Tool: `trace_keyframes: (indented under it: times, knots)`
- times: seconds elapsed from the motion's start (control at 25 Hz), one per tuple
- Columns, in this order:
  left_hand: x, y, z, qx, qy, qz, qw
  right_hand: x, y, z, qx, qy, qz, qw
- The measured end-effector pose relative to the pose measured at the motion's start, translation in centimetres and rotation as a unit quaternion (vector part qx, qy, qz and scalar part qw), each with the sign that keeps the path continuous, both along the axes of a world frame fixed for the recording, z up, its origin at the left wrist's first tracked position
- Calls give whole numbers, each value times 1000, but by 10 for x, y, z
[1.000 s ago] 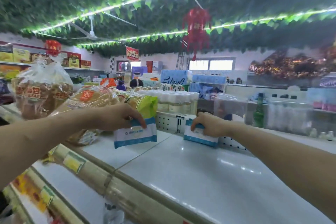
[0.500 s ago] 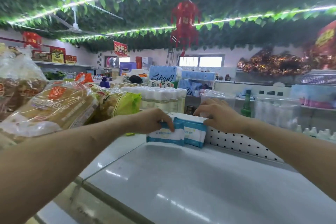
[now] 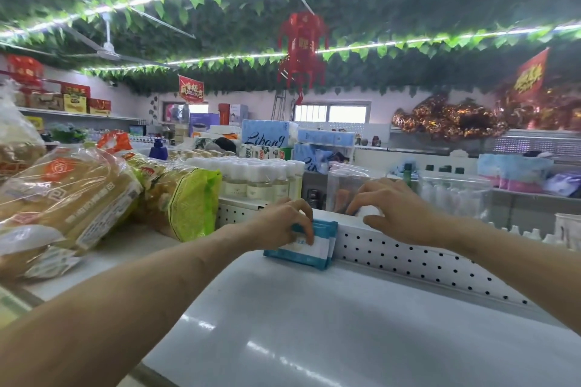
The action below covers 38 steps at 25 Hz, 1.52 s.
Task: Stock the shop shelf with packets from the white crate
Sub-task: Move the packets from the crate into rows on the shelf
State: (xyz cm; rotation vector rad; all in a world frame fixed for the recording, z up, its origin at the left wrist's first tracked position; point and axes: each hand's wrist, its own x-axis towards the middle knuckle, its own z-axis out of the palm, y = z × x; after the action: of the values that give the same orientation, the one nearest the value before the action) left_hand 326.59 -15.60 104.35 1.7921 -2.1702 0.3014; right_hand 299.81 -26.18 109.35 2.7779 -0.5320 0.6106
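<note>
Barely begun: few packets [image 3: 306, 250] on the shelf [image 3: 314, 324]
The left hand [image 3: 283, 223] has its grip clamped on them, upright against the perforated panel [image 3: 408, 258]; the grip of the right hand [image 3: 396, 210] cannot be told; most stocking likely remains

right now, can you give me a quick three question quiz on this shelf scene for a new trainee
1. True or false: the left hand grips blue-and-white packets standing at the end of the perforated panel.
2. What lies on the shelf to the left of those packets? A) bagged bread B) tinned fish C) fresh fruit
3. Which hand rests on the top edge of the panel?

Key: 1 true. 2 A. 3 the right hand.
</note>
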Motion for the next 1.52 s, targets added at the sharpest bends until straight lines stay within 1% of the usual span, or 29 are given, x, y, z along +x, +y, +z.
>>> trace_keyframes:
  times: [0.2, 0.28, 0.36, 0.48, 0.56, 0.64, 0.76, 0.84, 0.96, 1.08, 1.16, 1.24, 1.32, 1.36, 1.4, 1.52]
  knots:
    - [-2, 5, -11, -31, -7, 25, 999, 8, 13, -5, -5, 26, -8, 1000]
    - [5, 24, -6, -35, 2, 30, 999, 20, 24, -5, -10, 40, -4, 999]
    - [20, 62, 2, -15, 32, 35, 999, 40, 43, -3, -10, 55, 15, 998]
    - [48, 144, 12, 26, 57, 79, 995, 87, 89, -4, 14, 46, 86, 995]
    - [64, 209, 15, 27, 64, 143, 987, 129, 129, -8, 42, 55, 141, 988]
    - [80, 283, 15, 31, 58, 215, 974, 175, 180, -14, 48, 82, 188, 978]
    - [93, 398, 4, 39, 55, 319, 945, 228, 271, -31, 63, 116, 276, 952]
    - [88, 462, -12, 51, 58, 376, 923, 245, 328, -49, 47, 150, 343, 926]
    - [68, 555, -68, 106, 71, 439, 889, 257, 415, -103, 21, 271, 415, 868]
    - [40, 632, -158, 185, 104, 476, 853, 260, 481, -178, 11, 375, 460, 805]
    - [18, 669, -218, 236, 141, 497, 823, 260, 510, -234, 25, 424, 463, 778]
    - [-4, 698, -274, 268, 177, 503, 802, 259, 532, -292, 45, 456, 460, 760]
    - [-22, 722, -318, 298, 193, 497, 792, 258, 551, -343, 65, 473, 453, 753]
    - [-29, 733, -336, 310, 193, 496, 788, 258, 559, -363, 76, 473, 447, 756]
    - [-34, 743, -349, 318, 193, 499, 783, 259, 567, -380, 92, 468, 438, 762]
    - [-42, 766, -370, 304, 181, 514, 782, 267, 581, -414, 121, 432, 402, 798]
